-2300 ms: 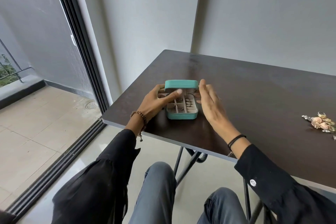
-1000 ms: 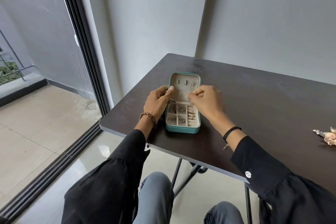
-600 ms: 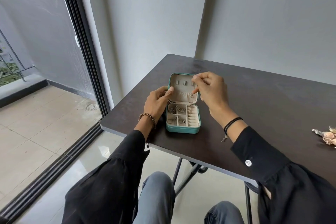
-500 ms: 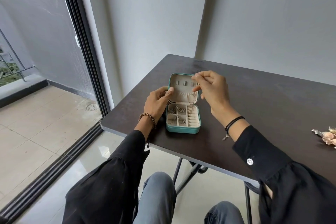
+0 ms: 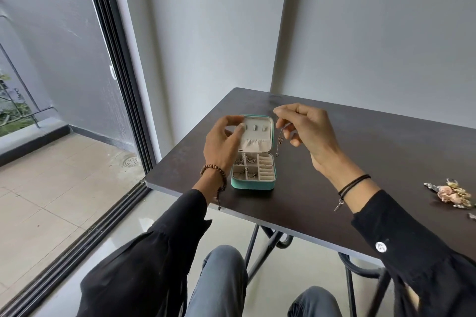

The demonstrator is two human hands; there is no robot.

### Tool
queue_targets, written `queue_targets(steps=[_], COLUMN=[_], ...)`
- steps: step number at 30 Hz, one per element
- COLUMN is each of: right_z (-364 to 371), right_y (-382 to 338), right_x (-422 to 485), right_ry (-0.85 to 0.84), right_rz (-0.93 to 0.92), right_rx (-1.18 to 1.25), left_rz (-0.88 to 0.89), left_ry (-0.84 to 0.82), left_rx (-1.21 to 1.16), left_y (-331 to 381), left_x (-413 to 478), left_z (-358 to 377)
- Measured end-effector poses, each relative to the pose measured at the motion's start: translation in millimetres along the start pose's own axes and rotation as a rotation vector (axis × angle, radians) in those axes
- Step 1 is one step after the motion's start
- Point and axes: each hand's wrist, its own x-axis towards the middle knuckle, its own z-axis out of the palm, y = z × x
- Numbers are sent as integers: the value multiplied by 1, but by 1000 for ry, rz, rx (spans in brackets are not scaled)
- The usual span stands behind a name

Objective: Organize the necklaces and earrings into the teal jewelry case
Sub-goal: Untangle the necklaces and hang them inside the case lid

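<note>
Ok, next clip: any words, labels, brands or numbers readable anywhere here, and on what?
None readable.
The teal jewelry case shows no lettering.
The white cuff button may bear a mark, but it is too small to read.

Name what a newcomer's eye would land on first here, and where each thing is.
The open teal jewelry case stands out near the front left corner of the dark table, the left hand gripping its raised lid. Just right of the lid, the right hand pinches a thin dangling necklace. A jewelry pile lies far right.
</note>
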Motion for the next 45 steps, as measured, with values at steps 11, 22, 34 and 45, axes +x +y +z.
queue_targets(steps=[11, 22, 34, 45], right_z=[-29, -78, -110, -123], right_y=[-17, -24, -25, -26], right_x=[-24, -44, -56, -61], right_ry=[-7, 69, 185, 169], right_rz=[-33, -69, -45, -59], right_rx=[59, 67, 55, 43], left_rz=[-8, -24, -19, -23], left_ry=[-461, -575, -587, -628], left_rx=[-240, -216, -163, -155], left_y=[79, 110, 136, 151], left_x=[-22, -41, -47, -46], left_z=[28, 50, 71, 80])
